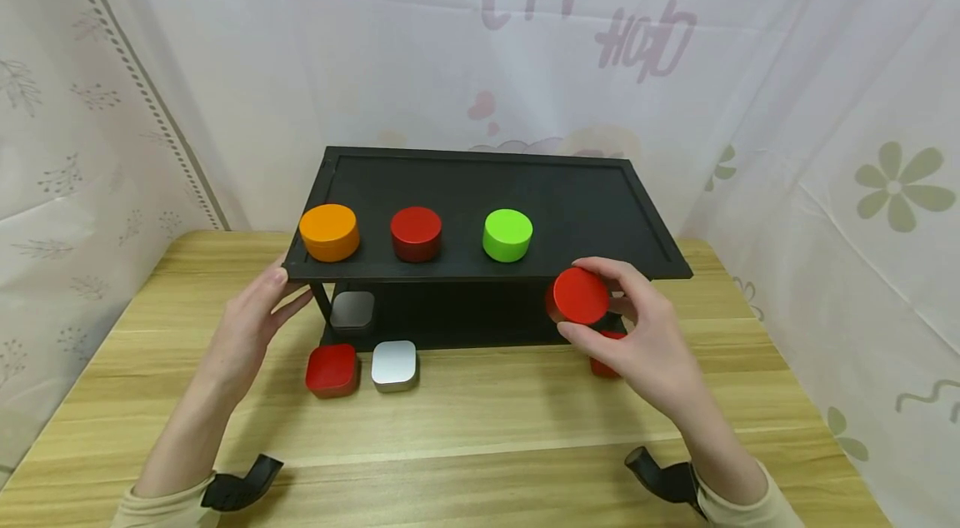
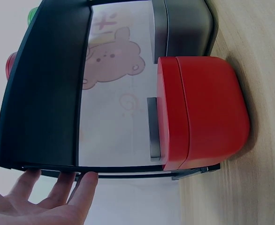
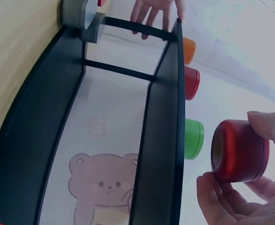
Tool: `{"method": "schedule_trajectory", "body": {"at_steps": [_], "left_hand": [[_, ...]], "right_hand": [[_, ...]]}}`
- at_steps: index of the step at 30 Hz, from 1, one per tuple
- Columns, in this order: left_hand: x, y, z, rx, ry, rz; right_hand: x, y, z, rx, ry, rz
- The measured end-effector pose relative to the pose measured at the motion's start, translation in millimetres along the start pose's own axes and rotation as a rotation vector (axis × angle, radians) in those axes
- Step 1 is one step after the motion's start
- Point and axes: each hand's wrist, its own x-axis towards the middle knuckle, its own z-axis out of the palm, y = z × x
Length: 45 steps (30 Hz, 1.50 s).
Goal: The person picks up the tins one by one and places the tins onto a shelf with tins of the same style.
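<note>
So the bright red round tin (image 1: pixel 579 297) is up in the air, by the right front edge of the black two-tier shelf (image 1: pixel 570 195), right of the lime green round tin (image 1: pixel 507 235). The right wrist view has it clear of the top board. The right hand (image 1: pixel 648 336) pinches it round the side, thumb one side, fingers the other. The left hand (image 1: pixel 243 328) is loosely spread at the shelf's left front corner, thumb and fingertips touching the edge; can't tell how hard it presses.

Handling-wise, I'd guess thin metal: light, stiff, slick paint, more likely to dent than break. Best hold is imo round the wall below the lid seam, since a squeeze on the rim alone could pop the lid. No clue whether anything's inside.

Hard to make out: another red tin (image 1: pixel 603 366) is mostly behind the right hand, so its full shape is anyone's guess. That hand also covers most of the shelf's lower right corner. The dark grey square tin (image 1: pixel 352 310) sits in shadow on the lower tier. Some left fingers are hidden in the head view, but the left wrist one shows them.
</note>
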Motion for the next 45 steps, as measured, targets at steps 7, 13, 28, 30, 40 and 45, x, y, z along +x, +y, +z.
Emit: {"method": "schedule_trajectory", "body": {"at_steps": [7,13,28,30,40,45], "left_hand": [[-0.2,-0.1,-0.7,0.012,-0.007,-0.01],[-0.1,0.2,0.4,-0.017,-0.007,0.013],[-0.2,-0.3,-0.1,-0.019,-0.007,0.018],[-0.5,-0.3,0.0,-0.022,-0.006,0.02],[-0.4,-0.7,-0.6,-0.014,-0.01,0.015],[-0.3,-0.5,-0.3,-0.012,-0.01,0.014]], "right_hand": [[6,-4,-6,-0.016,0.033,-0.017],[11,-3,-12,-0.046,0.055,-0.03],[29,6,-30,-0.094,0.059,0.01],[32,9,-31,-0.102,0.058,0.012],[48,17,-39,-0.165,0.043,0.061],[54,21,-42,-0.161,0.027,0.084]]}}
